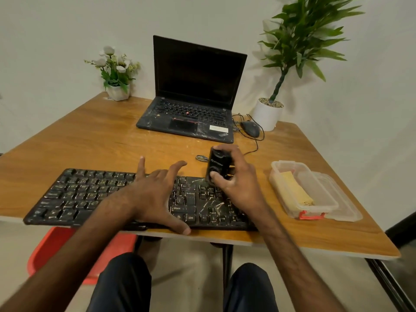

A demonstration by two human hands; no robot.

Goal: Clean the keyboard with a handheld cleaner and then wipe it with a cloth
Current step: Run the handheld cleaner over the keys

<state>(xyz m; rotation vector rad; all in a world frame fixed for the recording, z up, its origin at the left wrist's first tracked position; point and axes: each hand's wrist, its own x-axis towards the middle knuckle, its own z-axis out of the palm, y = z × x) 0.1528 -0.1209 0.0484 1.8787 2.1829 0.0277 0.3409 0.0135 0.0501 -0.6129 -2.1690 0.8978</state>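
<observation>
While left hand (155, 194) lies spread on keyboard (74, 194) | right hand (236, 183) grips cleaner (219, 164) | container (319, 188) holds cloth (292, 190)

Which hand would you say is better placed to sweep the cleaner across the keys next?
The right hand: it grips the handheld cleaner over the keyboard, while the left hand rests spread on it.

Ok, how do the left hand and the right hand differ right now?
The left hand is spread with straight fingers and holds nothing; the right hand is curled round the black handheld cleaner. The left hand rests on the middle of the keyboard; the right hand is at its right part, holding the handheld cleaner roughly upright. Both hands are over the same keyboard.
</observation>
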